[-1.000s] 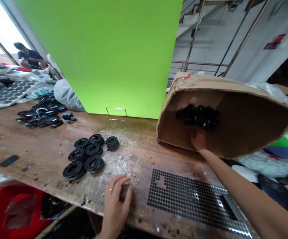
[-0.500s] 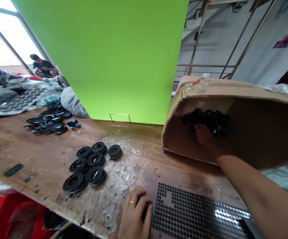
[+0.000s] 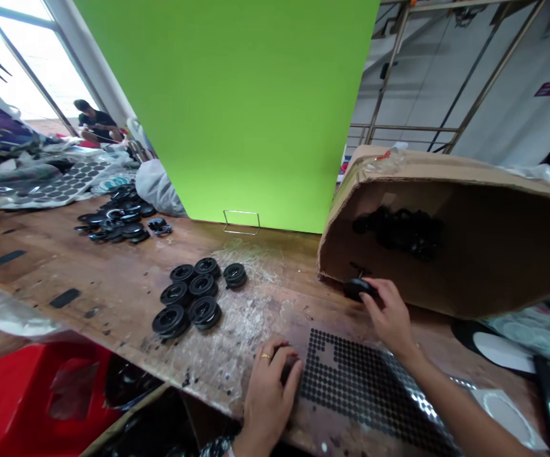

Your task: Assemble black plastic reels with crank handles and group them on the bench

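Observation:
My right hand (image 3: pixel 387 314) holds a black round part (image 3: pixel 358 289) just outside the mouth of a tipped cardboard box (image 3: pixel 469 266). More black parts (image 3: pixel 401 230) lie heaped deep inside that box. My left hand (image 3: pixel 269 388), with a ring on one finger, rests curled on the wooden table (image 3: pixel 113 285) at the left edge of a sheet of small black dots (image 3: pixel 351 381). Whether something sits under its fingers is unclear. A cluster of several black round parts (image 3: pixel 193 295) lies on the table to the left of both hands.
A green board (image 3: pixel 236 108) stands upright behind the table. Another pile of black parts (image 3: pixel 120 219) and dotted sheets (image 3: pixel 60 184) lie far left, where another person (image 3: pixel 96 120) sits. A red bin (image 3: pixel 41 393) is below the table edge. Plastic bags and white discs (image 3: pixel 507 343) lie right.
My right hand has pulled out of the cardboard box with a black round part and now sits at the box's mouth. The left hand stays by the dotted sheet.

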`<action>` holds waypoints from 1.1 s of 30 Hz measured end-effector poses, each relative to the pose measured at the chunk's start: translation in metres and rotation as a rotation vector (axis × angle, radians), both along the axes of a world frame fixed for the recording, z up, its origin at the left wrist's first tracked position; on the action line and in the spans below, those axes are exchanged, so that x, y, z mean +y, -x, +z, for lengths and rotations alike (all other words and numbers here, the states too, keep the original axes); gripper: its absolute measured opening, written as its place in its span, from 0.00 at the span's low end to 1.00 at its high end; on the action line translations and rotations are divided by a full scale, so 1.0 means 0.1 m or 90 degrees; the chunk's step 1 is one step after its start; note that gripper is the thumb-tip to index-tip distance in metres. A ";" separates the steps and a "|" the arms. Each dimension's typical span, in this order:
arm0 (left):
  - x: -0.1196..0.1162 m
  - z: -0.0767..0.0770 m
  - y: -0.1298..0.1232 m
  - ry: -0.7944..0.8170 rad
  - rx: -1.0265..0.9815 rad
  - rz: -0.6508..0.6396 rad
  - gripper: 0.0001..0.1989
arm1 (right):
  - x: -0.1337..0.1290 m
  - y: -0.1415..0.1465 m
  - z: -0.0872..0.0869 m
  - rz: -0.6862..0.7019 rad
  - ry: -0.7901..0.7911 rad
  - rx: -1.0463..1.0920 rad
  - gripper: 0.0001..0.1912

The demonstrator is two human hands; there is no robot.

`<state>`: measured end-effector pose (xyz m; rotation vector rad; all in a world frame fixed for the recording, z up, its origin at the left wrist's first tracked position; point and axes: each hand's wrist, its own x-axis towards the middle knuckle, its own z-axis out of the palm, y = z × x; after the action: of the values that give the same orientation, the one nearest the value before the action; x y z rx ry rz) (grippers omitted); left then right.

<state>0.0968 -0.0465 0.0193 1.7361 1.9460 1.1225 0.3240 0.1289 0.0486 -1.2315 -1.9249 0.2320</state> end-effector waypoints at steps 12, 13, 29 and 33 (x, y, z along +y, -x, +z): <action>-0.28 0.19 -0.19 0.085 -0.694 -0.029 0.27 | -1.77 0.79 0.03 0.219 0.153 0.258 0.14; -0.32 0.22 -0.22 0.124 -0.757 0.014 0.26 | -1.82 0.80 0.02 0.240 0.164 0.251 0.15; -0.23 0.42 0.28 0.184 -0.860 -0.030 0.25 | -1.12 0.28 -0.25 0.174 0.137 -0.114 0.06; -0.16 0.43 0.24 0.204 -0.926 -0.011 0.24 | -1.13 0.40 -0.22 0.166 0.116 -0.213 0.06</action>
<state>0.0730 -0.0628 0.0622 0.3836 1.0243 1.3343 0.2842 0.0156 0.0265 -1.1918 -2.4029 0.3619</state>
